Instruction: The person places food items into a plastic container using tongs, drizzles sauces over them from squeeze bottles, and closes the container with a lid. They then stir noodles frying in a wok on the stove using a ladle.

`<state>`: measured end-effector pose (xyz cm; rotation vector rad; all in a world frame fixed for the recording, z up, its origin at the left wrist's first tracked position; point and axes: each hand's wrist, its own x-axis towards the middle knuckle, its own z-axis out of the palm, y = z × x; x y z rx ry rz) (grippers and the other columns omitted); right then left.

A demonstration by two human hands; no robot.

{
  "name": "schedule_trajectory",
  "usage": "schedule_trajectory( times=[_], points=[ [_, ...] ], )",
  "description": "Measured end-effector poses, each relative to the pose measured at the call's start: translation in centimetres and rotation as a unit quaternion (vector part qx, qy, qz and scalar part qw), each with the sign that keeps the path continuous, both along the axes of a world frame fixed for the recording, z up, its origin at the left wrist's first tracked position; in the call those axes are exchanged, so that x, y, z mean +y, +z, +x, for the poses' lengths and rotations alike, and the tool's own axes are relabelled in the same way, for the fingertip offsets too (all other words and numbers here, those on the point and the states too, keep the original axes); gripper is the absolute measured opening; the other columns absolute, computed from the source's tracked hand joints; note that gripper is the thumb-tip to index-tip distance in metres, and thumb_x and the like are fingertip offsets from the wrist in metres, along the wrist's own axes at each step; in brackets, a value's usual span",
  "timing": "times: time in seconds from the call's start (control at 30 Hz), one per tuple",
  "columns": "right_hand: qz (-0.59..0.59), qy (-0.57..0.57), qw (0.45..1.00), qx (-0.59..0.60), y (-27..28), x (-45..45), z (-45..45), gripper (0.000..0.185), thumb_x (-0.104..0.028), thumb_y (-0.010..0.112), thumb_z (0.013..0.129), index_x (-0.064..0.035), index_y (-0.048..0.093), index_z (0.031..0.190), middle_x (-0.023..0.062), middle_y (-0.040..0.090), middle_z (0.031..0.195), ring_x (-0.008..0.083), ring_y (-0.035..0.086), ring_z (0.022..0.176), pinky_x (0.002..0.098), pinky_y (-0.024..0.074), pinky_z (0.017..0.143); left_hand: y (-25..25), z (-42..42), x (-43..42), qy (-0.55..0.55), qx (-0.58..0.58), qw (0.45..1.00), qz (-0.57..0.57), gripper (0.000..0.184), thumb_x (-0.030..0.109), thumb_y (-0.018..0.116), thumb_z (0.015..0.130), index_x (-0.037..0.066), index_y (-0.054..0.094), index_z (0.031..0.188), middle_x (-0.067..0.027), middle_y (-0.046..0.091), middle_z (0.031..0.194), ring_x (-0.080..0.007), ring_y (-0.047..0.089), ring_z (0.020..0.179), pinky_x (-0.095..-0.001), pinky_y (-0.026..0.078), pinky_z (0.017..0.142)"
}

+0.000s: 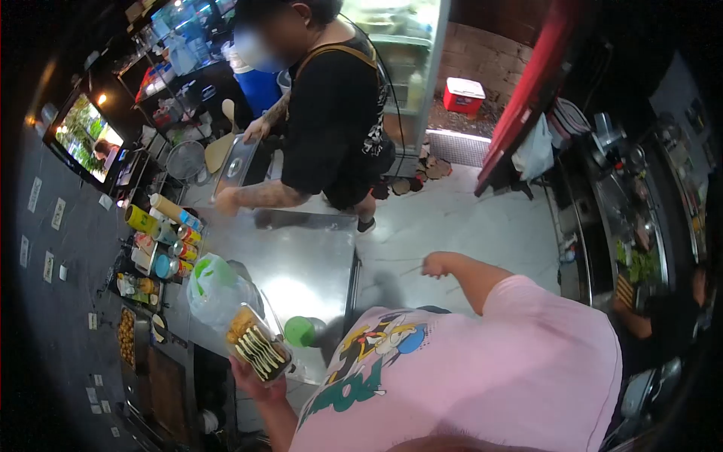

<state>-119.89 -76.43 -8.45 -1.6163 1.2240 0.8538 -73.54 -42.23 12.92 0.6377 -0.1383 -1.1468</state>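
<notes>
In my left hand (258, 379) is a clear takeaway food container (285, 363). It holds dark food striped with pale sauce and some golden-brown food at its far end. My fingers wrap around its near side, and it is held over the steel table's left edge. Close behind it stands a white plastic bag (215, 290) with bright green showing. A container with a green top (300, 331) is just right of the food. My right hand (437, 264) hangs out over the floor, fingers loosely curled, with nothing visible in it.
Across the steel table (301, 233), a person in black (331, 113) grips a metal lid (237, 162) with both hands. Sauce bottles (162, 207) and jars line the left side. A tray of round food (126, 339) sits lower left. A red cooler (463, 96) stands beyond the doorway.
</notes>
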Motion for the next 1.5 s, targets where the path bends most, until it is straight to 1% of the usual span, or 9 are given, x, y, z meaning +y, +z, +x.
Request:
schedule_trajectory(
  times=[0.2,0.33,0.43,0.53,0.57,0.73,0.83,1.0,1.5],
  points=[
    [0.023,-0.204,0.976,0.071,3.4,-7.0,-10.0,0.049,-0.041,0.058,0.104,-0.0119,0.062,0.143,0.0131,0.071,0.133,0.0291,0.075,0.102,0.0478,0.0601,0.077,0.9,1.9,-2.7,0.004,-0.080,0.994,-0.078,0.067,0.056,0.037,0.111,0.011,0.042,0.161,-0.0158,0.054,0.156,-0.0453,0.062,0.127,-0.0587,0.053,0.106],
    [0.006,-0.387,0.920,0.064,3.5,-21.0,-11.7,0.050,-0.042,0.061,0.101,-0.0195,0.060,0.146,0.0099,0.072,0.125,0.0279,0.073,0.100,0.0471,0.0596,0.082,1.4,0.8,-5.9,0.196,-0.057,0.977,0.062,0.070,0.058,0.037,0.110,0.012,0.039,0.163,-0.0147,0.054,0.156,-0.0416,0.063,0.127,-0.0616,0.051,0.109],
    [-0.102,-0.296,0.949,-0.022,8.5,-36.0,-6.9,0.041,-0.018,0.059,0.099,-0.0106,0.064,0.139,0.0161,0.074,0.120,0.0291,0.076,0.090,0.0462,0.0617,0.069,2.0,-0.5,-8.4,0.304,-0.021,0.946,0.113,0.070,0.058,0.037,0.110,0.009,0.045,0.159,-0.0129,0.055,0.156,-0.0385,0.059,0.134,-0.0604,0.045,0.117],
    [-0.348,0.012,0.935,-0.063,11.1,-54.0,1.2,0.036,-0.029,0.066,0.093,-0.0024,0.077,0.114,0.0233,0.077,0.110,0.0364,0.078,0.089,0.0518,0.0613,0.081,1.4,-2.5,-10.4,0.380,0.003,0.917,0.121,0.069,0.057,0.038,0.110,0.008,0.045,0.159,-0.0135,0.056,0.155,-0.0389,0.058,0.134,-0.0603,0.044,0.117],
    [-0.409,0.054,0.908,-0.076,13.3,-58.5,5.1,0.038,-0.031,0.066,0.093,-0.0022,0.076,0.116,0.0244,0.076,0.114,0.0386,0.076,0.097,0.0502,0.0598,0.088,-0.9,-2.7,-8.5,0.254,-0.099,0.962,0.026,0.069,0.056,0.040,0.110,0.008,0.045,0.159,-0.0143,0.057,0.154,-0.0389,0.059,0.134,-0.0612,0.044,0.117],
    [-0.545,0.148,0.814,-0.137,25.2,-69.2,25.7,0.039,-0.031,0.064,0.094,-0.0035,0.075,0.119,0.0259,0.073,0.123,0.0415,0.070,0.115,0.0522,0.0553,0.100,3.3,-9.1,-14.9,0.536,0.073,0.835,0.097,0.067,0.056,0.042,0.110,0.009,0.047,0.158,-0.0157,0.057,0.153,-0.0427,0.063,0.127,-0.0621,0.049,0.112],
    [-0.636,0.267,0.720,-0.077,32.3,-69.0,35.8,0.040,-0.029,0.065,0.092,-0.0090,0.074,0.126,0.0197,0.070,0.133,0.0368,0.066,0.124,0.0482,0.0512,0.106,2.8,-9.7,-14.2,0.427,0.004,0.902,0.062,0.061,0.053,0.043,0.111,0.010,0.052,0.153,-0.0141,0.061,0.149,-0.0396,0.061,0.131,-0.0613,0.049,0.113],
    [-0.674,0.352,0.648,-0.038,34.1,-73.7,41.1,0.039,-0.020,0.053,0.099,-0.0095,0.070,0.133,0.0140,0.065,0.144,0.0270,0.055,0.141,0.0531,0.0255,0.128,5.0,-13.9,-17.7,0.570,0.076,0.799,0.173,0.062,0.051,0.037,0.112,0.007,0.049,0.153,-0.0229,0.064,0.139,-0.0438,0.072,0.111,-0.0536,0.067,0.088],
    [-0.601,0.441,0.635,0.203,31.4,-72.7,44.5,0.036,-0.026,0.061,0.098,-0.0154,0.077,0.128,0.0070,0.071,0.140,0.0276,0.059,0.139,0.0451,0.0408,0.115,4.5,-16.4,-17.9,0.561,0.078,0.814,0.131,0.069,0.058,0.039,0.110,0.005,0.049,0.154,-0.0213,0.066,0.139,-0.0495,0.067,0.119,-0.0616,0.057,0.102]
  ],
)
